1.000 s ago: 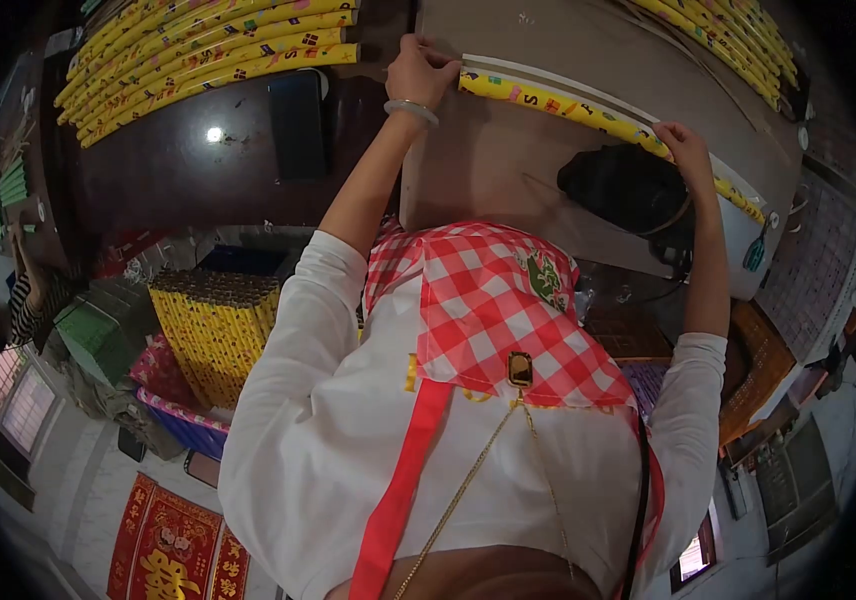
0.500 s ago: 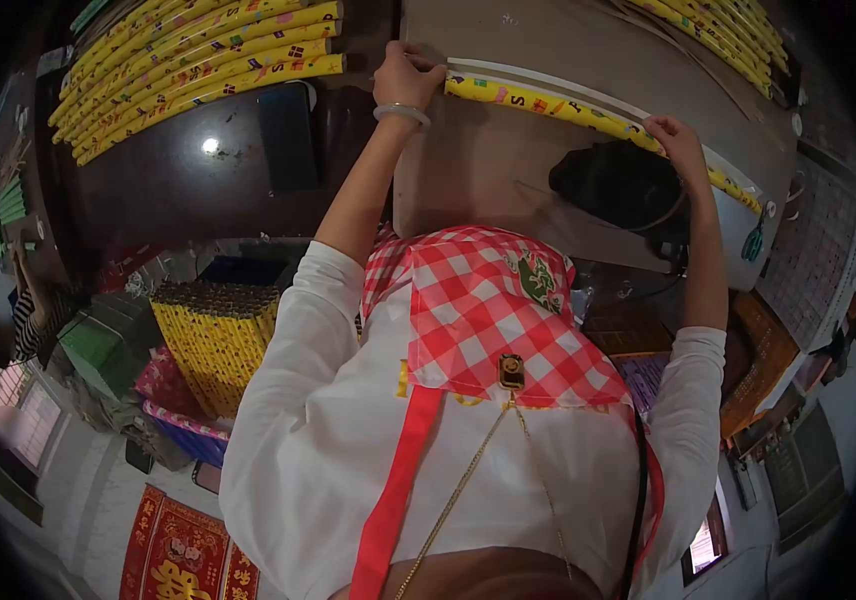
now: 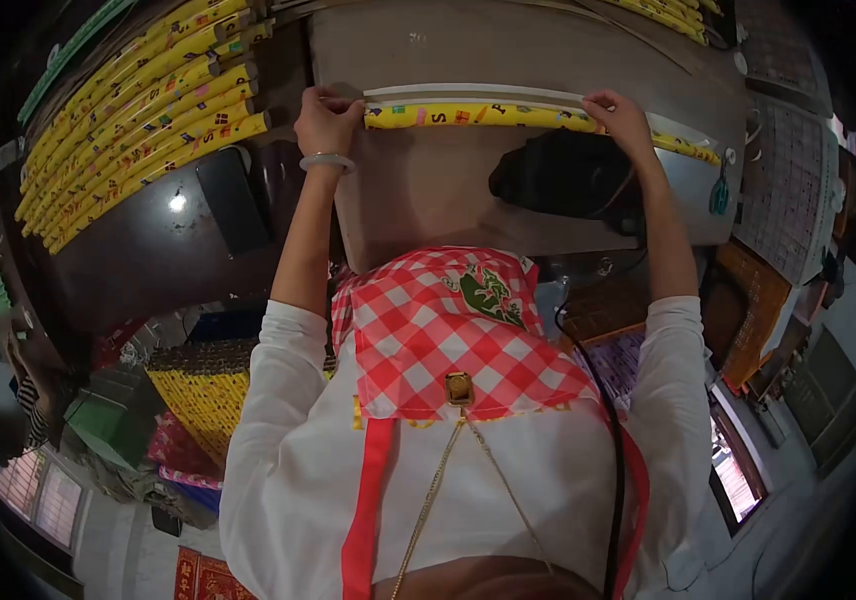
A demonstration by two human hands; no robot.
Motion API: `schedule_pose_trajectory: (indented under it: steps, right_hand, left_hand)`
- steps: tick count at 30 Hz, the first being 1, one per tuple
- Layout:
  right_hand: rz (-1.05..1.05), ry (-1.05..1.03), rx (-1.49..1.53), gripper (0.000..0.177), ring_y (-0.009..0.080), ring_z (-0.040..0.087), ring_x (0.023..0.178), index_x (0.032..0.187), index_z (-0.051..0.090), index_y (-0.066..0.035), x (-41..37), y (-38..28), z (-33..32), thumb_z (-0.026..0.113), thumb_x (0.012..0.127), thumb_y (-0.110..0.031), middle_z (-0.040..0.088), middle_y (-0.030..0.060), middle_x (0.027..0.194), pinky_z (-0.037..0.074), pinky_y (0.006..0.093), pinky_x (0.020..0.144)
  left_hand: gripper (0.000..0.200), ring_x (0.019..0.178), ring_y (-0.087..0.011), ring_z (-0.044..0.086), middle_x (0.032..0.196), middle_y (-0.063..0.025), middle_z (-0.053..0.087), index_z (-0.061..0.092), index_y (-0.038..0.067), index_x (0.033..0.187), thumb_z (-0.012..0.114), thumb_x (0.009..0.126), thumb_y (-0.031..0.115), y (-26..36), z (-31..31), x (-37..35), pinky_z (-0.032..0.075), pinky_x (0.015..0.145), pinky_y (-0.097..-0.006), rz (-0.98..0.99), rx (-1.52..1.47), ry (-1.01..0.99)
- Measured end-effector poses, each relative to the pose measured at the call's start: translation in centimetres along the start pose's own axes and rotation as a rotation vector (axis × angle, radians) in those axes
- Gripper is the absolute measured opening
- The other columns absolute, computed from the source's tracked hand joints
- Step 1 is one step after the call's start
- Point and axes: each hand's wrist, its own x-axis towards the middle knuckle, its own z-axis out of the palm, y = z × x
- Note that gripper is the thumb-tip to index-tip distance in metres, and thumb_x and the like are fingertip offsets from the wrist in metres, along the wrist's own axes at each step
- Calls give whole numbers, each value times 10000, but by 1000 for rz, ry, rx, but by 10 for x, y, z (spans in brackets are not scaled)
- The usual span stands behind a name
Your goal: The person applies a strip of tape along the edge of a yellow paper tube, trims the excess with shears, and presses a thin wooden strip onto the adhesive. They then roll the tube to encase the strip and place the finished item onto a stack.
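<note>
A yellow patterned roll (image 3: pixel 488 115) lies across the brown tabletop, with a pale strip (image 3: pixel 468 92) along its far edge. My left hand (image 3: pixel 329 122), with a light bangle at the wrist, has its fingers closed at the roll's left end. Farther along the roll, right of its middle, my right hand (image 3: pixel 620 124) pinches its far edge between thumb and fingers. Just below the roll, a black object (image 3: pixel 563 172) sits close to my right forearm.
Several yellow rolls (image 3: pixel 148 120) lie at the left beside a dark phone-like slab (image 3: pixel 233 202). More rolls (image 3: pixel 663 18) are at the top right. Teal scissors (image 3: pixel 719 196) rest near the table's right edge. A person in a striped top (image 3: pixel 32 412) is at the far left.
The whole view has shifted, so the table and both hands appear farther left. Both hands remain at the roll, which now looks more level.
</note>
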Motion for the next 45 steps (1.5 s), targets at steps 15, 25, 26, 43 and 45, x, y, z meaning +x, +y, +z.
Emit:
schedule_pose_trajectory:
  steps: [15, 25, 26, 43, 45]
  right_hand:
    - [-12, 143, -340, 269, 212, 597, 755, 875, 617, -116, 7, -3, 18, 574, 747, -348, 628, 42, 818, 454, 320, 643]
    - [42, 121, -357, 232, 203, 596, 756, 865, 617, -133, 8, -10, 20, 565, 749, -326, 627, 28, 819, 454, 319, 634]
    - [41, 121, -357, 232, 203, 596, 756, 865, 617, -133, 9, -8, 21, 565, 749, -326, 627, 28, 819, 454, 319, 634]
    - [73, 146, -396, 236, 201, 595, 741, 849, 625, -125, 9, -15, 22, 589, 732, -327, 621, 51, 801, 454, 320, 643]
    - [113, 170, -442, 185, 214, 590, 769, 797, 624, -125, 5, -25, 25, 590, 730, -294, 611, 44, 791, 455, 329, 662]
  left_hand:
    - [369, 734, -190, 622, 779, -57, 649, 524, 37, 920, 698, 641, 204, 3, -3, 0, 483, 671, -297, 2, 34, -14]
    - [367, 716, -171, 622, 763, -48, 646, 526, 39, 904, 713, 629, 193, 7, -4, -1, 485, 655, -289, -14, -3, 1]
    - [367, 716, -171, 622, 763, -48, 646, 526, 39, 904, 713, 629, 193, 6, -4, -1, 485, 655, -289, -14, -2, 2]
    - [372, 711, -175, 619, 752, -74, 646, 534, 4, 894, 717, 633, 196, 5, -6, 3, 480, 652, -282, -13, -24, -43]
    - [373, 715, -186, 620, 752, -78, 645, 533, 4, 880, 719, 626, 204, 6, -7, 3, 481, 647, -286, 27, -11, -53]
